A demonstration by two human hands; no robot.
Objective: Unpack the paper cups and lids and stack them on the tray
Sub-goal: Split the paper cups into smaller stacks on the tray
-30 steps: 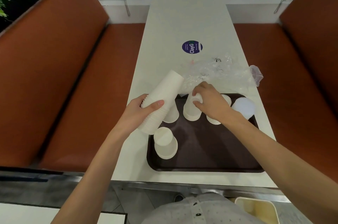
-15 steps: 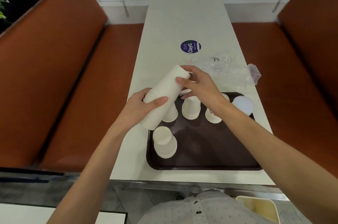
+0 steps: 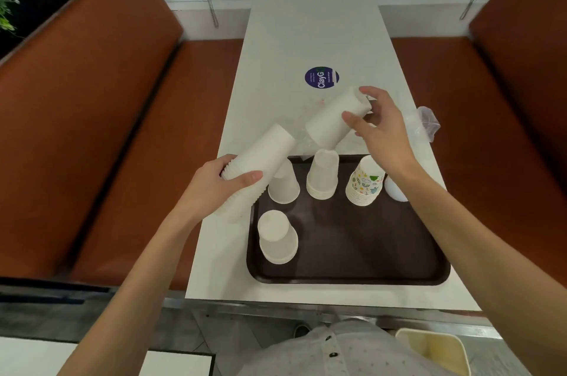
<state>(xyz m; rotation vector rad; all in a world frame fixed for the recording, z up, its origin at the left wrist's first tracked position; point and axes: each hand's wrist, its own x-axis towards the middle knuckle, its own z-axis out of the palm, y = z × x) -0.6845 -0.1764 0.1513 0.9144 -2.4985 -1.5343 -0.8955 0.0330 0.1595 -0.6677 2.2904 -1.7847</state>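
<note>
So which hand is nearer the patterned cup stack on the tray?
Right. The right hand hovers just above and behind the patterned stack, holding white cups; the left hand is off the tray's left edge.

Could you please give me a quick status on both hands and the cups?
Left hand grips long white paper-cup stack. Right hand holds pulled-off white cups above dark brown tray. Nothing blocking.

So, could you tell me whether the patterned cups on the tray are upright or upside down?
Upside down: the patterned cups rest rims-down, bases up.
</note>
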